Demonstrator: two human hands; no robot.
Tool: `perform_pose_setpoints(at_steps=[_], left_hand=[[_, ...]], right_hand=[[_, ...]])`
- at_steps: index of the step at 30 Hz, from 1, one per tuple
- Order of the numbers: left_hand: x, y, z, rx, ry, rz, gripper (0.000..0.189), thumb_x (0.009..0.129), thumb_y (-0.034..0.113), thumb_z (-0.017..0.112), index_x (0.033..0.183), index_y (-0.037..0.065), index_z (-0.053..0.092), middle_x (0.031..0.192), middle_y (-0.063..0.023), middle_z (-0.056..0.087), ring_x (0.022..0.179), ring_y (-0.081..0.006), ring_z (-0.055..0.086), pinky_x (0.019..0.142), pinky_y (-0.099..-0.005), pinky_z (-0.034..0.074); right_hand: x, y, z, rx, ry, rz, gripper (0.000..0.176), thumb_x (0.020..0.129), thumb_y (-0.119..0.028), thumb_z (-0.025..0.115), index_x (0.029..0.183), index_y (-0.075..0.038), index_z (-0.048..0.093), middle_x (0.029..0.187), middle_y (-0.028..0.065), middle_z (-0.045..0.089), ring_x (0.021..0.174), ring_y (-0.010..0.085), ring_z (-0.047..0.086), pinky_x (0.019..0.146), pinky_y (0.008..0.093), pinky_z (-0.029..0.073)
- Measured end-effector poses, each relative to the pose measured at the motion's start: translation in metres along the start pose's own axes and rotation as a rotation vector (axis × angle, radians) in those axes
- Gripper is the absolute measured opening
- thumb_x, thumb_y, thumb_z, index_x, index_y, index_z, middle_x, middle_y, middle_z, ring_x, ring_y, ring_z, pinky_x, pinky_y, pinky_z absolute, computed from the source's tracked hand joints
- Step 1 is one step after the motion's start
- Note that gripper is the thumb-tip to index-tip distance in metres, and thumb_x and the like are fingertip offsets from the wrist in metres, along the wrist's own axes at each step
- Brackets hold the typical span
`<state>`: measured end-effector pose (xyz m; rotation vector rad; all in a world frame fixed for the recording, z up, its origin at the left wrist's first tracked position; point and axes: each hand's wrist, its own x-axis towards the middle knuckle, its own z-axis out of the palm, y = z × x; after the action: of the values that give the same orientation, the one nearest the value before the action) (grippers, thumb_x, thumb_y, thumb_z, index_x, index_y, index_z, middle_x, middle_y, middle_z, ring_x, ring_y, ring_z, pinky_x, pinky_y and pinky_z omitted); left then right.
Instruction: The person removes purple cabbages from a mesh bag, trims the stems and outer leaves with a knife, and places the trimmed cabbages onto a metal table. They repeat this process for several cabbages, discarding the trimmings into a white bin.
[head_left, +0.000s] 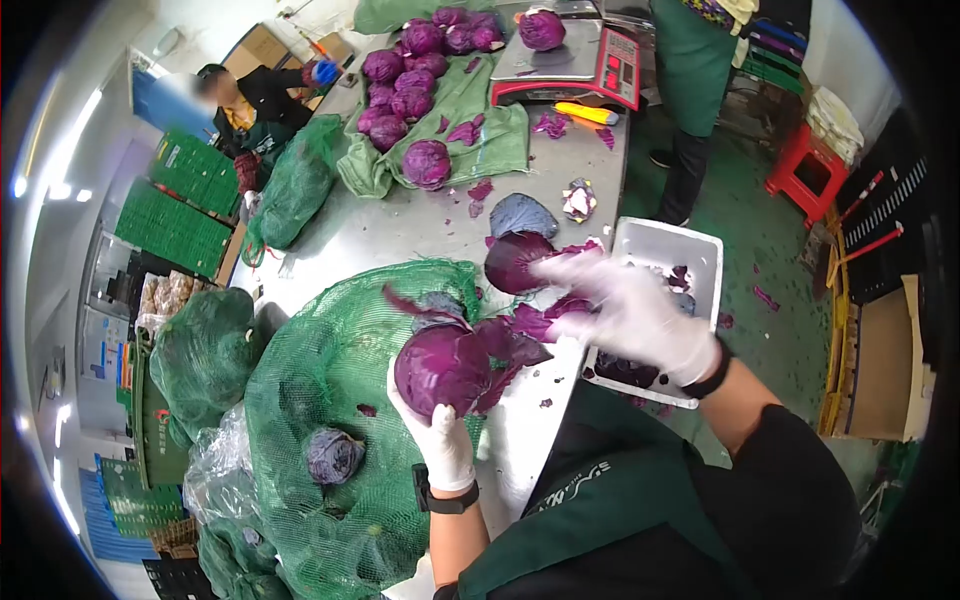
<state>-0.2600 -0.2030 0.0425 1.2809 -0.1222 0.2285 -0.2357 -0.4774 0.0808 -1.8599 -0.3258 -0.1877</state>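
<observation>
In my gloved left hand [442, 448] rests a red cabbage [438, 368], with the fingers wrapped round its underside. Loose outer leaves [508, 345] stick out from its right side. My right hand [645, 315], also in a white glove, is blurred by motion above the table edge and the white bin [716, 285]. Its fingers are too smeared to show whether they hold anything. Purple leaves [518, 262] lie just left of its fingertips, with a dull bluish leaf [522, 214] behind them. Dark scraps lie inside the bin.
A green mesh sack [300, 370] with a bluish cabbage [335, 456] on it fills the left side. Trimmed cabbages [412, 100] sit on green cloth at the back, beside a red scale [622, 75] and a yellow-handled knife [585, 113]. Two people stand around the table.
</observation>
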Motion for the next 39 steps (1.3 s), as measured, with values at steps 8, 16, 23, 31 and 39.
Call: perform_pose_setpoints(at_steps=[8, 16, 23, 31, 39], left_hand=[[-0.010, 0.000, 0.008, -0.047, 0.027, -0.076, 0.104, 0.074, 0.030, 0.089, 0.154, 0.007, 0.027, 0.148, -0.0137, 0.042, 0.135, -0.0300, 0.045, 0.113, -0.0455, 0.041], [-0.013, -0.012, 0.002, -0.131, -0.060, -0.147, 0.085, 0.085, 0.041, 0.078, 0.149, 0.005, 0.034, 0.142, -0.0133, 0.048, 0.129, -0.0313, 0.052, 0.111, -0.0454, 0.042], [-0.006, -0.012, 0.052, -0.636, -0.007, -0.583, 0.089, 0.082, 0.058, 0.069, 0.150, 0.013, 0.035, 0.147, -0.0163, 0.044, 0.135, -0.0378, 0.047, 0.103, -0.0593, 0.048], [0.051, -0.021, 0.010, -1.072, -0.026, -0.693, 0.094, 0.078, 0.066, 0.071, 0.148, 0.013, 0.040, 0.150, -0.0151, 0.040, 0.139, -0.0436, 0.038, 0.099, -0.0513, 0.054], [0.018, -0.002, 0.029, -0.223, -0.139, -0.272, 0.093, 0.084, 0.065, 0.064, 0.149, 0.004, 0.038, 0.143, -0.0163, 0.050, 0.132, -0.0329, 0.050, 0.114, -0.0490, 0.038]], right_hand=[[0.015, -0.017, 0.061, -0.364, -0.245, -0.431, 0.075, 0.084, -0.052, 0.070, 0.145, -0.014, 0.048, 0.129, 0.0151, 0.056, 0.072, 0.0338, 0.068, 0.061, 0.0408, 0.057], [0.009, 0.021, 0.052, -0.169, -0.269, -0.462, 0.048, 0.088, -0.048, 0.069, 0.102, -0.002, 0.065, 0.096, 0.0126, 0.062, 0.073, 0.0332, 0.066, 0.060, 0.0401, 0.054], [-0.039, 0.026, 0.045, 0.075, 0.259, -0.383, 0.018, 0.076, 0.001, 0.076, 0.076, -0.003, 0.059, 0.076, 0.0086, 0.058, 0.063, 0.0214, 0.059, 0.053, 0.0313, 0.045], [-0.081, 0.046, 0.003, -0.142, 0.218, 0.020, 0.048, 0.080, -0.034, 0.083, 0.111, -0.002, 0.067, 0.102, 0.0123, 0.066, 0.074, 0.0206, 0.070, 0.066, 0.0338, 0.058], [0.015, -0.020, 0.025, -0.131, 0.137, -0.435, 0.081, 0.080, -0.052, 0.078, 0.144, -0.011, 0.049, 0.139, 0.0121, 0.057, 0.089, 0.0303, 0.071, 0.072, 0.0373, 0.058]])
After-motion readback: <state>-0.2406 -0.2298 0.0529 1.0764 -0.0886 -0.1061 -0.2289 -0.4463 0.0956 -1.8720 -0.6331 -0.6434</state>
